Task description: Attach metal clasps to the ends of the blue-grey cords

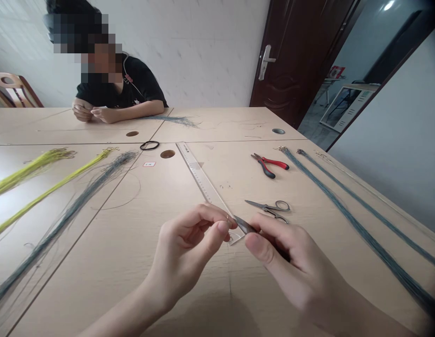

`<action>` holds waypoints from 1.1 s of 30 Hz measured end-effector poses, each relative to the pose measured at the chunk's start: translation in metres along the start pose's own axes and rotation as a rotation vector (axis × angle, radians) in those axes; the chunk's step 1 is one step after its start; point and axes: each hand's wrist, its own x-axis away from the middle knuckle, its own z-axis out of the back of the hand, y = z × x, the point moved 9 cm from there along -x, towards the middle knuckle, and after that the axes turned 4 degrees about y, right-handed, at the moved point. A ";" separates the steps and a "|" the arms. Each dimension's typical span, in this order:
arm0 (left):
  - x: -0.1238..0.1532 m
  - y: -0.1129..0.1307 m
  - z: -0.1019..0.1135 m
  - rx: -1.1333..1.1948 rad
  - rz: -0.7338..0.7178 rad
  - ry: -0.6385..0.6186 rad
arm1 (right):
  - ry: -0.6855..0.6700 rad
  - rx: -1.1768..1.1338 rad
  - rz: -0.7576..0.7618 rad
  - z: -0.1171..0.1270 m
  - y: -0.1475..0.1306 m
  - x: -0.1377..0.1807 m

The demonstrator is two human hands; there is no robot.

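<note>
In the middle of the table, my left hand (187, 245) is closed in a pinch around a small gold-coloured hook (227, 217). A thin thread (229, 271) hangs below those fingertips. My right hand (291, 257) is wrapped round a pair of pliers (246, 226), whose grey pointed jaws reach left to the left fingertips; its dark handles are mostly hidden in the palm. Whether the jaws grip the hook cannot be made out. Beneath both hands lies a clear ruler (199, 175), slanting away from me. Scissors (269, 207) rest just beyond my right hand.
Red-and-black pliers (268, 164) lie farther back. Blue-grey thread bundles (329, 196) run along the right. Yellow bundles (59, 182) and a grey-blue bundle (73, 210) lie left. A black band (150, 145) lies near a table hole (167, 154). Opposite sits a person (143, 84) in black.
</note>
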 end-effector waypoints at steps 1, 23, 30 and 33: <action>0.000 0.000 0.000 -0.003 0.003 -0.001 | -0.023 -0.004 -0.017 -0.002 -0.001 0.000; 0.000 -0.006 0.000 -0.030 0.038 -0.003 | -0.069 0.044 -0.061 -0.007 -0.001 -0.001; 0.002 -0.004 -0.001 -0.011 0.033 0.002 | 0.023 0.058 0.020 0.001 -0.003 -0.001; 0.003 -0.002 -0.001 0.007 0.025 0.007 | 0.166 0.053 0.055 0.017 -0.003 -0.005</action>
